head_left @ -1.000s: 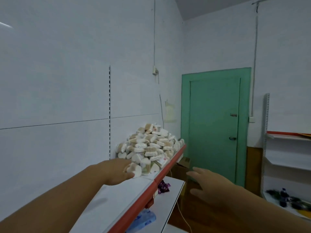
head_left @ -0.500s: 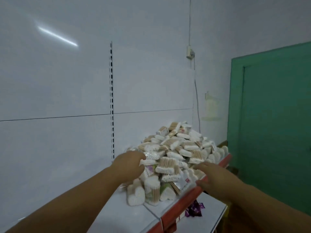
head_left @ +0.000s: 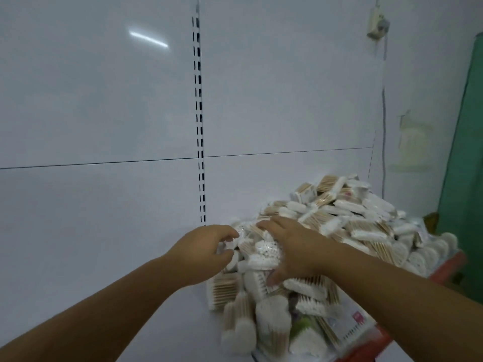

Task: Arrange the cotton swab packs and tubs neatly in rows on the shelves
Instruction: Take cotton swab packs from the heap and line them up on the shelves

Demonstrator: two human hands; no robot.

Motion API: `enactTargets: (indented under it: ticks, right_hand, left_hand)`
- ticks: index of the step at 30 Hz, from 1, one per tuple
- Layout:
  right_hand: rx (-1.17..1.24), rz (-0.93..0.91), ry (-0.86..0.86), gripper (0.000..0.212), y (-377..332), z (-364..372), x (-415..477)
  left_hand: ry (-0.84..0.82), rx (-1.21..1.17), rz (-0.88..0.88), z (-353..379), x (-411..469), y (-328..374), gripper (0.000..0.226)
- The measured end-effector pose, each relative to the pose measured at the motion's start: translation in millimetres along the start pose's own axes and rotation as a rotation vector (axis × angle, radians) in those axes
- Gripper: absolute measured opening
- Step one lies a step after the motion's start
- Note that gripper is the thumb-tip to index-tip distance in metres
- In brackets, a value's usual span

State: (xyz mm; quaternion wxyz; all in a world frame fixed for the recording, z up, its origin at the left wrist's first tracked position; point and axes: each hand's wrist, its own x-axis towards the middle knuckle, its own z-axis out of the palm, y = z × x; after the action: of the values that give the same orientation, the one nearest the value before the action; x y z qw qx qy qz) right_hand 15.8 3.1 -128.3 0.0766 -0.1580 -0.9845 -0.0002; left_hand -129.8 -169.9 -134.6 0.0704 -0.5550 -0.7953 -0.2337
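A big loose heap of cotton swab packs and tubs [head_left: 347, 226] lies on the white shelf [head_left: 156, 322], spreading from its middle to the right end. My left hand [head_left: 201, 250] is at the heap's near left edge, fingers curled round a small white pack there. My right hand [head_left: 290, 246] lies palm down on top of the heap beside it, fingers spread over several packs. Heart-shaped tubs [head_left: 271, 325] stand upright at the front of the heap.
The shelf's red front edge [head_left: 444, 270] runs along the right. A white back panel with a slotted upright [head_left: 200, 121] stands behind. A green door [head_left: 467, 163] is at far right. The shelf surface left of the heap is bare.
The view has moved closer to the heap. My right hand rose from the shelf's front edge onto the top of the heap. My left hand stays at the heap's left edge.
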Motion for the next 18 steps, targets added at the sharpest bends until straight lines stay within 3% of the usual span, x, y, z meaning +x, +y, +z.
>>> enactTargets:
  ticks: [3,8,10,12,14,16,18]
  right_hand:
    - [-0.008,-0.009,0.081,0.103,4.3,-1.7,-0.8]
    - [0.195,0.02,0.191,0.076,13.7,-17.0,-3.3]
    - [0.534,0.093,0.292,0.061,21.7,-20.3,0.6]
    - [1.069,0.141,0.394,0.037,31.0,-26.8,8.0]
    - [1.558,0.132,0.331,0.021,32.8,-37.5,12.5]
    - [1.885,0.064,0.132,0.039,22.9,-43.0,10.5]
    - [1.875,0.016,0.038,0.043,6.4,-41.8,3.3]
  left_hand:
    - [0.039,-0.066,0.032,4.9,19.7,2.4,0.034]
    - [0.091,-0.249,0.025,11.8,38.9,2.6,0.029]
    - [0.099,-0.47,-0.023,7.6,40.0,7.6,0.035]
    - [0.144,-0.66,-0.093,-0.5,37.6,17.1,0.054]
    - [0.15,-0.817,-0.174,-9.4,34.8,28.9,0.077]
    - [0.033,-1.044,-0.229,-13.9,32.2,44.0,0.089]
    - [-0.057,-1.234,-0.237,-9.1,29.3,61.1,0.078]
